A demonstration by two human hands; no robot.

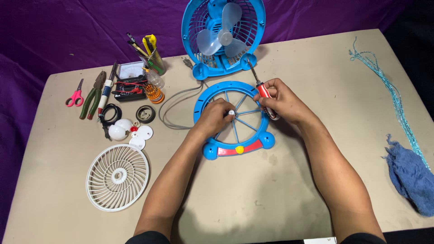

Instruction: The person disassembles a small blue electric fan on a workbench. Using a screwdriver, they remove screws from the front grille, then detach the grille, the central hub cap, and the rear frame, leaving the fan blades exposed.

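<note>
Beige table carries blue fan, blue fan frame, white grille, blue rag.

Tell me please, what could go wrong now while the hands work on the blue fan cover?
1. The left hand pinches a small white part at the hub of the blue fan cover; it may slip and roll away.
2. The right hand holds the screwdriver with its tip near the standing fan; it might knock it.
3. The grey cord lies beside the cover and could snag.

Below my hands the bench lies open across the lower middle. Tools crowd the upper left, the white grille lower left, the fan top centre, perhaps its cord too.
</note>
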